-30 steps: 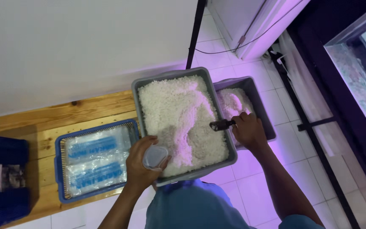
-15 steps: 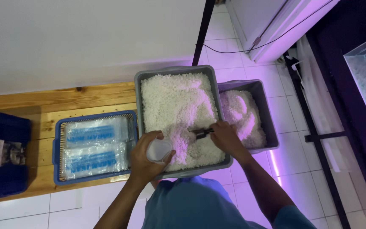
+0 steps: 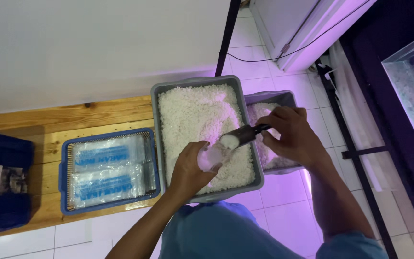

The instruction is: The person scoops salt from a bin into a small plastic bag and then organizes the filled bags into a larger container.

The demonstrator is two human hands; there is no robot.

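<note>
We see the left hand (image 3: 190,170) wrapped around a small clear bag (image 3: 210,157), fingers curled on it, holding it over the near part of the big grey tub (image 3: 155,120). The tub is full of white grains (image 3: 192,115), heaped nearly to the rim. The right hand (image 3: 291,136) grips the dark handle of a scoop (image 3: 241,135), fingers closed on it, thumb on top. The scoop's head carries white grains and sits right at the mouth of the bag, touching or nearly so; we can't tell which. The scoop lies across the tub's right rim, handle end over the smaller grey tub (image 3: 283,97) just beside it on the right. That smaller tub also holds white grains, mostly hidden under the right hand.

The big tub rests on the right end of a wooden bench (image 3: 49,120), overhanging the tiled floor (image 3: 283,201). Left of it, touching or just beside, a blue tray (image 3: 64,182) holds flat clear packets with blue print (image 3: 104,170). At the bench's far left edge sits a dark blue crate (image 3: 3,158), contents too dim to tell. A black pole (image 3: 228,29) stands behind the big tub. Our blue shirt (image 3: 221,232) fills the bottom edge.
</note>
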